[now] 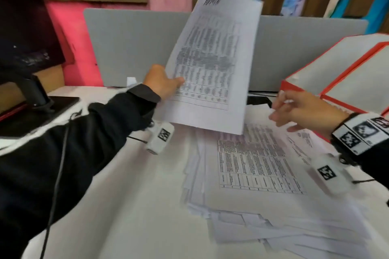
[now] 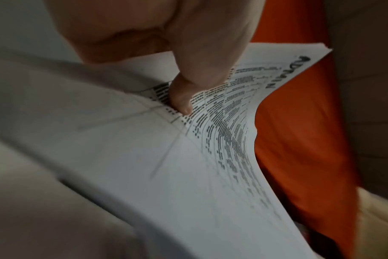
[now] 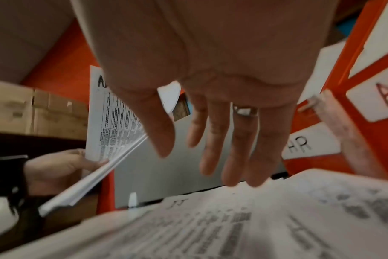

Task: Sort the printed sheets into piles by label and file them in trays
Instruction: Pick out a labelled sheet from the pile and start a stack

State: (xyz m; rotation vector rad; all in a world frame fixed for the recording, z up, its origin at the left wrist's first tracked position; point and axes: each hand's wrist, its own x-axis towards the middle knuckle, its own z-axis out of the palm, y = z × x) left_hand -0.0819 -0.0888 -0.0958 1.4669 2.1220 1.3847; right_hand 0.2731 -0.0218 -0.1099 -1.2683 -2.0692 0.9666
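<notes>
My left hand point(image 1: 163, 82) grips a thin stack of printed sheets point(image 1: 212, 57) by its left edge and holds it upright above the desk. The thumb point(image 2: 182, 103) presses on the printed table. The stack's heading point(image 2: 288, 70) is a bold black word, too blurred to read. My right hand point(image 1: 294, 111) hovers open, fingers point(image 3: 213, 140) spread, just above a loose pile of printed sheets point(image 1: 259, 166) on the white desk point(image 1: 134, 195). Red-edged trays point(image 1: 336, 73) stand at the right; one label reads HR point(image 3: 299, 145), and another label point(image 3: 385, 94) starts with A.
A grey divider panel point(image 1: 130, 44) stands behind the desk, with a pink wall point(image 1: 69, 52) beyond. A black monitor on a stand point(image 1: 25, 48) occupies the left. More white sheets point(image 1: 284, 233) fan out toward the front right of the desk.
</notes>
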